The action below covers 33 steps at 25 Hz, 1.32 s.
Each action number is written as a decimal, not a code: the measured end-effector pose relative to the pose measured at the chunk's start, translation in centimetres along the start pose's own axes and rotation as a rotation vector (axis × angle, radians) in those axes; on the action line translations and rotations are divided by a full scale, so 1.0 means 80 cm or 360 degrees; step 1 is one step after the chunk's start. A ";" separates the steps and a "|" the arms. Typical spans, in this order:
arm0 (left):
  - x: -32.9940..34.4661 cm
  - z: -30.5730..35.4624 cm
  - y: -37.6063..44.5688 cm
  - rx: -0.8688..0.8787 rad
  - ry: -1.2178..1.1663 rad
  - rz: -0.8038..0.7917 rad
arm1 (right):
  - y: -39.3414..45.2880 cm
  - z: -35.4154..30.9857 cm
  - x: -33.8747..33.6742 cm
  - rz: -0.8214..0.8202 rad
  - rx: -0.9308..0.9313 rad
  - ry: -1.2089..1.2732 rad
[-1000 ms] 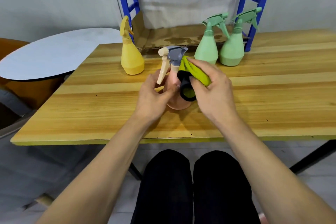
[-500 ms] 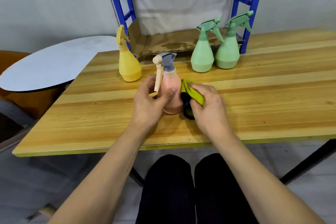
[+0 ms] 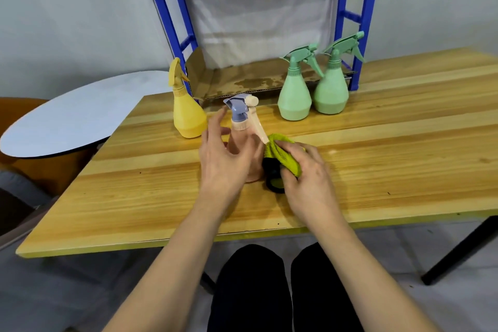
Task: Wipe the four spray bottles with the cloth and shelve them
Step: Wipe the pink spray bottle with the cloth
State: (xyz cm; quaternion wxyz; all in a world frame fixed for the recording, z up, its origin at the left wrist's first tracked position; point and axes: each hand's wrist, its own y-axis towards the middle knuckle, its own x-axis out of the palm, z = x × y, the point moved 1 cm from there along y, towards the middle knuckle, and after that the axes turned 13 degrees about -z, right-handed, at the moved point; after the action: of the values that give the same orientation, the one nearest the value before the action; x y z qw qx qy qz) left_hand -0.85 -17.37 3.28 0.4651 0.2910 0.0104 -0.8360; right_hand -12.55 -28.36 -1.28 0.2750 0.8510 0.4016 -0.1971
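Four bottles sit unshelved; the pink bottle [image 3: 244,148] stands mid-table, nearer the front edge. Left hand [image 3: 225,159] loosely cups it, fingers spread — right hand [image 3: 304,178] grasps the cloth [image 3: 283,156] against its side. Advise firmer bracing, wiping base to nozzle.

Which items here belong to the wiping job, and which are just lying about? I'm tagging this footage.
Job:
pink spray bottle with grey nozzle
yellow spray bottle
two green spray bottles
yellow-green cloth
blue metal shelf

Lying about:
stained cardboard sheet
round grey tabletop
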 end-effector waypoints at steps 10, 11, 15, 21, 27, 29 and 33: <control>-0.040 -0.017 -0.002 0.0373 0.0109 -0.0269 | 0.026 -0.070 0.031 0.0243 -0.0043 0.0930; -0.041 -0.019 -0.004 0.0387 0.0112 -0.0235 | 0.026 -0.070 0.034 0.0249 -0.0061 0.0962; -0.038 -0.018 -0.006 0.0399 0.0140 -0.0124 | 0.015 -0.037 0.034 0.0150 0.0026 0.0520; -0.034 -0.014 -0.010 0.0405 0.0153 -0.0101 | 0.025 -0.046 0.022 0.0095 -0.0101 0.0498; -0.041 -0.011 0.004 0.0232 0.0292 -0.0278 | 0.014 -0.015 0.018 -0.0053 -0.0006 0.0162; -0.044 -0.011 0.009 0.0147 0.0360 -0.0388 | 0.021 -0.016 0.018 -0.0101 -0.0001 0.0053; -0.044 -0.015 0.002 0.0162 0.0331 -0.0237 | 0.053 -0.014 0.016 -0.0249 -0.0008 -0.0388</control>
State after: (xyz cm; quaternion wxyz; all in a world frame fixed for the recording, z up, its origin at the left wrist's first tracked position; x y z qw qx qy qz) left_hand 1.24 -14.36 4.07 0.3828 0.3977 0.0378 -0.8330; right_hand -8.28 -29.16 0.21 0.3076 0.7862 0.4308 -0.3189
